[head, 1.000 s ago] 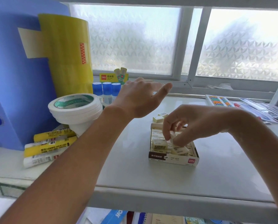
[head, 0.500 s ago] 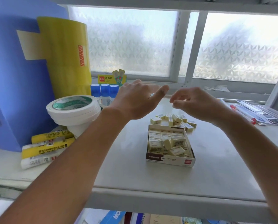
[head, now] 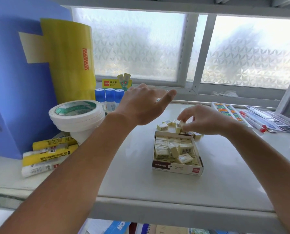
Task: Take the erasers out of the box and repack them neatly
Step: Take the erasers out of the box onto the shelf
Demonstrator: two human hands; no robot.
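Cream erasers [head: 173, 150] lie jumbled in the box [head: 177, 168]; more sit loose at its twelve o'clock. Right hand [head: 206, 121] pinches one there; left hand [head: 144, 105] hovers open at ten. Light, rubbery: pinch the short sides.

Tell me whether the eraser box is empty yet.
Not empty: the box holds many erasers, some lying flat, several tipped loose on top.

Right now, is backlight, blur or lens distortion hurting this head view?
Head view: the frosted window glows brightly behind, yet the eraser box and both hands, left and right, stay readable; wide-angle bending curves the shelf edge; small print blurs.
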